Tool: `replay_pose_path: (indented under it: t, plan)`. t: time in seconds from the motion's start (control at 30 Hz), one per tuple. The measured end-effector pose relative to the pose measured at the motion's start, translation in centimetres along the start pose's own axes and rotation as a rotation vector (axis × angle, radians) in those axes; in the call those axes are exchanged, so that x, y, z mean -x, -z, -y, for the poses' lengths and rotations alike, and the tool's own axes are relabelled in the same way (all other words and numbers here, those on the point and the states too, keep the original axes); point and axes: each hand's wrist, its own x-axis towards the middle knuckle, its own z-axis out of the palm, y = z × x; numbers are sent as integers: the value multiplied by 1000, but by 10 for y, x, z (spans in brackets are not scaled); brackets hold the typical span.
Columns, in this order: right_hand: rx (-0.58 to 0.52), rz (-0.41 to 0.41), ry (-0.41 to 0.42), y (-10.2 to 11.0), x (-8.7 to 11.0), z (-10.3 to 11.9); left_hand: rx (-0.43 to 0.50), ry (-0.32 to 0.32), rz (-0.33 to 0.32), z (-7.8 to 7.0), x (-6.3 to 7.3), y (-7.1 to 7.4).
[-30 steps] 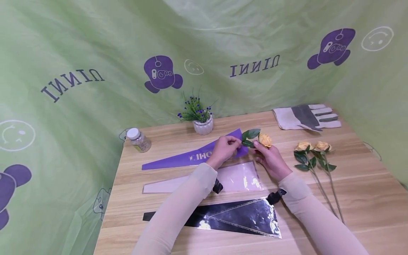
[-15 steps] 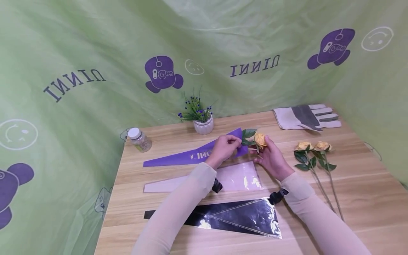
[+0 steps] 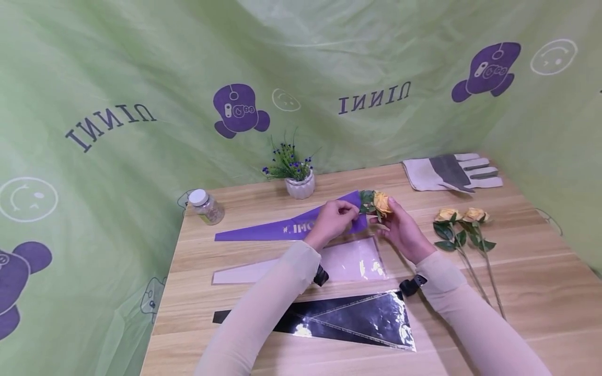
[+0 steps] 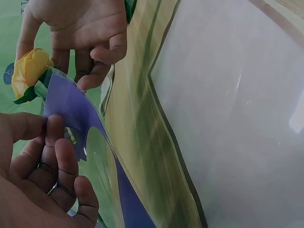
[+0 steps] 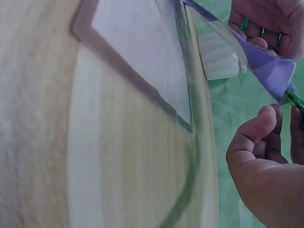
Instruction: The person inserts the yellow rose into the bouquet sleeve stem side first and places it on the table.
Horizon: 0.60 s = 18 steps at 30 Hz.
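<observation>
My left hand (image 3: 333,222) pinches the wide, open end of a purple flower sleeve (image 3: 254,231) between thumb and fingertips. A yellow-orange rose (image 3: 381,202) has its stem inside that sleeve, while its bloom and some green leaves (image 3: 366,201) stick out at the mouth. My right hand (image 3: 402,230) is at the bloom's right side, one straight digit touching the petals. In the left wrist view, the bloom (image 4: 31,71) sits against that digit, and the other fingers of the right hand (image 4: 88,35) hang loosely bent near the sleeve's rim.
A pale pink sleeve (image 3: 348,261) and a black sleeve (image 3: 357,318) lie nearer on the wooden table. Two more roses (image 3: 475,215) lie to the right, below a work glove (image 3: 451,172). Behind stand a white flowerpot (image 3: 300,185) and a lidded jar (image 3: 207,208).
The rose has slid left, deeper into the purple sleeve. My right hand has shifted from below the bloom to its right side. The left hand keeps its hold on the sleeve's edge.
</observation>
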Motion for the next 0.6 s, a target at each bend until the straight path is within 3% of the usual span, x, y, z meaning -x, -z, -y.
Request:
replay_pose_path:
  t: [0.4, 0.6]
  plan:
    - [165, -60, -74, -2, 1, 4, -12, -32, 8, -3, 1, -1]
    - [187, -87, -98, 0, 0, 7, 11, -45, 8, -4, 1, -1]
